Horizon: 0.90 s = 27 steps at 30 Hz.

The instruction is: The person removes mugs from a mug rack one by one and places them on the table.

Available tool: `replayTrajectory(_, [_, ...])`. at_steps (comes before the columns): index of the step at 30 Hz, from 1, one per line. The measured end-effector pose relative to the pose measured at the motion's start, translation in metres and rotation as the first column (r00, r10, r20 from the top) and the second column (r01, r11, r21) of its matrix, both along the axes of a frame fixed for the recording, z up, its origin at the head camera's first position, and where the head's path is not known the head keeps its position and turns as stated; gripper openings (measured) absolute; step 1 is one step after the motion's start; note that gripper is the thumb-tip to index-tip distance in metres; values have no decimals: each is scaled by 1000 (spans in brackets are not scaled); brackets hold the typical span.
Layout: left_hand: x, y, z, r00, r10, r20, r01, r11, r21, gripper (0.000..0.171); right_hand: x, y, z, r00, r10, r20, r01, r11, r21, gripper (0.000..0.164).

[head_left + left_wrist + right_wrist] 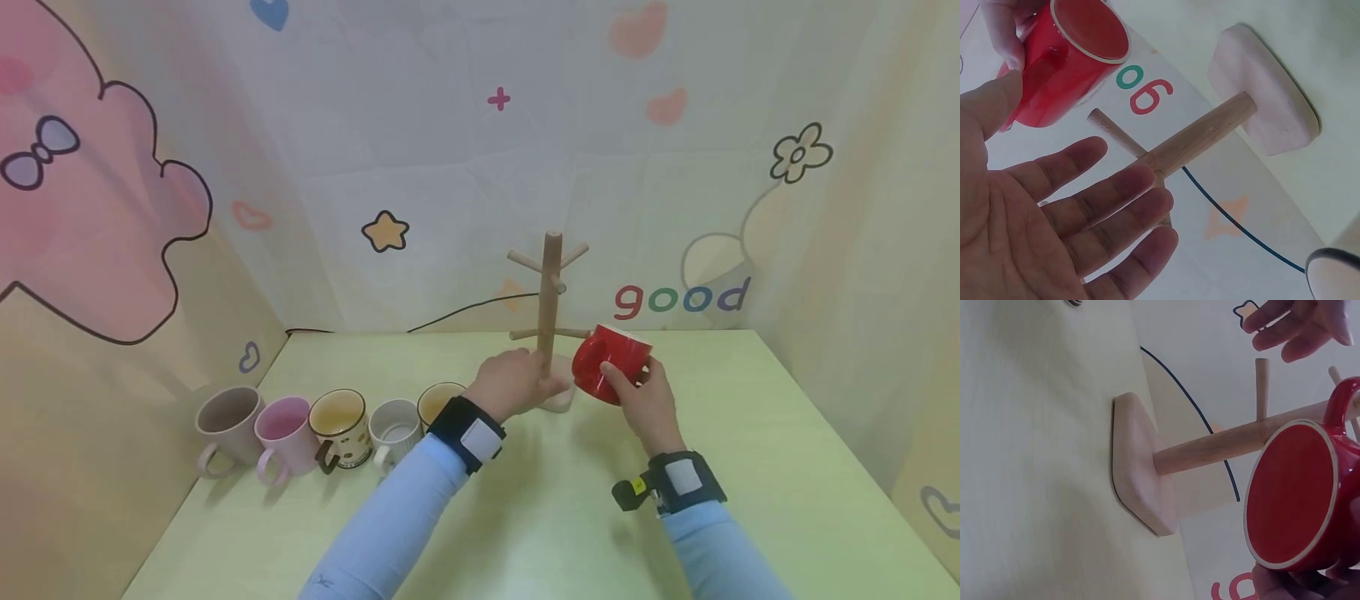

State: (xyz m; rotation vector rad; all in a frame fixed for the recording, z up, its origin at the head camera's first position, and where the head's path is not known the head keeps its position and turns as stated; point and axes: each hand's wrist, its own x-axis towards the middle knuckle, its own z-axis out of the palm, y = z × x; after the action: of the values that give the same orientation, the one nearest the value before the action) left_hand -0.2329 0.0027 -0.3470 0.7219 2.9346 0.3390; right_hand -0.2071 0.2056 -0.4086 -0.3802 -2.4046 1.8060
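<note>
My right hand (651, 406) grips a red mug (622, 367), tilted and held above the table just right of a wooden mug stand (550, 304). The mug's handle points left, toward the stand. From the right wrist, a red disc with a pale ring on the mug (1291, 494) faces the camera. My left hand (512, 385) is at the stand's lower post in the head view. Its fingers (1110, 206) are spread and loosely bent in the left wrist view, with nothing held. Whether they touch the stand, I cannot tell.
Along the left stand a grey-brown mug (238, 421), a pink mug (291, 437), a spotted cream mug (343, 437) and a whitish mug (393, 425). Another yellowish mug (435, 400) is partly hidden by my left arm. A printed cloth (420, 125) hangs behind the table (750, 417).
</note>
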Motion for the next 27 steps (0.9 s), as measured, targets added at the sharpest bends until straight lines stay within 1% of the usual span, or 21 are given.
replayTrajectory(3, [4,-3,1,1000,2,23,-4,999,53,48,5,-4,0,1000,27,-14,-27,999,21,99])
replayTrajectory(7, [8,-6,2,1000,-4,28,2,995,99,52,10,-10,-1,998,54,-27,-53,997,50,100])
replayTrajectory(12, [8,-6,1,999,-19,32,15,993,118,56,17,-17,1,996,71,-60,-67,995,71,99])
replayTrajectory(16, [9,-8,4,999,-31,20,28,992,122,56,20,-23,-2,989,86,-122,-71,990,122,99])
replayTrajectory(20, [10,-9,8,999,-38,16,35,989,142,53,20,-26,-7,974,114,-195,-76,978,196,99])
replayTrajectory(23, [11,-11,9,999,-39,28,34,986,162,48,19,-29,-12,957,150,-249,-90,967,237,97])
replayTrajectory(27, [13,-14,8,998,-61,32,54,979,198,46,18,-32,-16,930,200,-309,-104,948,302,92])
